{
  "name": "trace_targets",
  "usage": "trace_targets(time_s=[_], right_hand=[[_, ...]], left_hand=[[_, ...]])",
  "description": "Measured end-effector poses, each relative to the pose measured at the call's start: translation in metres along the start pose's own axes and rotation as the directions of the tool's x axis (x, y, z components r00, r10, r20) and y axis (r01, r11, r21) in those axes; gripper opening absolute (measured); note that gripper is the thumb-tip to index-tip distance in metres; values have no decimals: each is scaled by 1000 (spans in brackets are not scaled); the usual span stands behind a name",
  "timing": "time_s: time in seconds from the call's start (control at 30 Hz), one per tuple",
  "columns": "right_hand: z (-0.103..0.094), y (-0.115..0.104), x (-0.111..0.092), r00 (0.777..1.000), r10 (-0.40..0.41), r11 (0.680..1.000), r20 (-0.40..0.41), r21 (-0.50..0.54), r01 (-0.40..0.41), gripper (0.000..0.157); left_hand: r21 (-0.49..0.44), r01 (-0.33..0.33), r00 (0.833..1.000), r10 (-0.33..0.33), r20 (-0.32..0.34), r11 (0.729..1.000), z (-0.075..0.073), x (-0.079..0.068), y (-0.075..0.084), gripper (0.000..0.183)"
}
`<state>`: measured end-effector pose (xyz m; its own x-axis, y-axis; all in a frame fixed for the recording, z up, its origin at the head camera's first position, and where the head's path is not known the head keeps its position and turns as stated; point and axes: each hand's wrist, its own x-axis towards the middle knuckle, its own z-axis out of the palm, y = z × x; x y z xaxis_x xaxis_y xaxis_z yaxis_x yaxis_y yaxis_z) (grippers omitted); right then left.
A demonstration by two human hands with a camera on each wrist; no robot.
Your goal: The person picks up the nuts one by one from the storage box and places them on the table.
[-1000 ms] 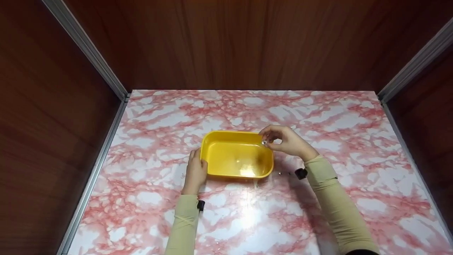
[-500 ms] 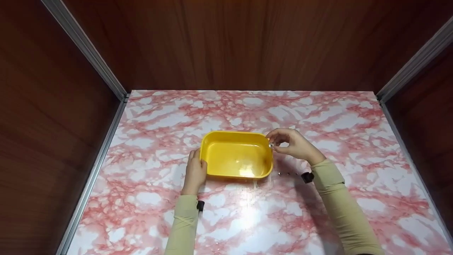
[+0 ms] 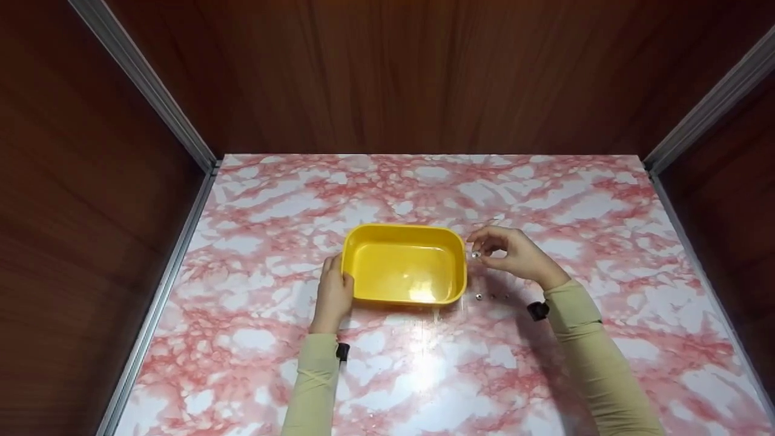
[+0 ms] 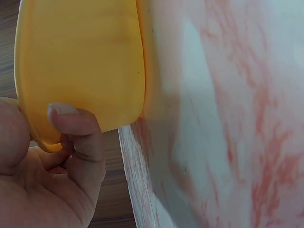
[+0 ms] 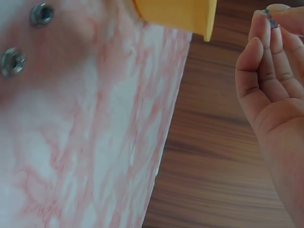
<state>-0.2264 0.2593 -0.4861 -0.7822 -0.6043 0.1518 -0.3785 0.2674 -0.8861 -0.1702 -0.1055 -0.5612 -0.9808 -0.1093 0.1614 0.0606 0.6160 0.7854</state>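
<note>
A yellow rectangular plastic container (image 3: 393, 266) with rounded corners stands on the table, its inside facing up. My left hand (image 3: 332, 297) grips its left wall; in the left wrist view the thumb (image 4: 78, 123) hooks over the rim. Just off the container's right side, my right hand (image 3: 508, 253) pinches a small metal flange nut (image 3: 476, 255) between thumb and fingertip, above the table. In the right wrist view that nut (image 5: 271, 19) shows edge-on at the fingertips. More flange nuts (image 3: 479, 297) lie in a short row below the right hand, two of them large in the right wrist view.
The tabletop (image 3: 424, 375) has a red and white marbled pattern and a bright glare spot in front. Dark wood panels (image 3: 387, 79) with grey metal corner strips (image 3: 157, 91) enclose it at the back and both sides.
My right hand has moved right and slightly toward me with the nut, from over the container's right rim to outside it. The left hand and container stay put.
</note>
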Motion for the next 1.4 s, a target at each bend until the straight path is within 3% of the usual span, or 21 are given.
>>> trace_targets(time_s=[0.27,0.5,1.07,1.4], right_hand=[[-7,18,-12,998,54,998,-23,-25,-55,34],[-8,-9,-24,993,116,993,-28,-9,-116,33],[-15,4,-53,992,118,992,-55,-33,-120,34],[-17,12,-69,981,177,984,-81,-4,-178,34]], left_hand=[[-4,3,1000,-3,12,1000,-1,0,-1,42],[-2,-23,1000,23,-7,1000,0,1,-2,42],[-3,-2,1000,2,9,1000,-1,1,0,43],[-8,2,1000,-1,19,1000,-1,0,1,42]])
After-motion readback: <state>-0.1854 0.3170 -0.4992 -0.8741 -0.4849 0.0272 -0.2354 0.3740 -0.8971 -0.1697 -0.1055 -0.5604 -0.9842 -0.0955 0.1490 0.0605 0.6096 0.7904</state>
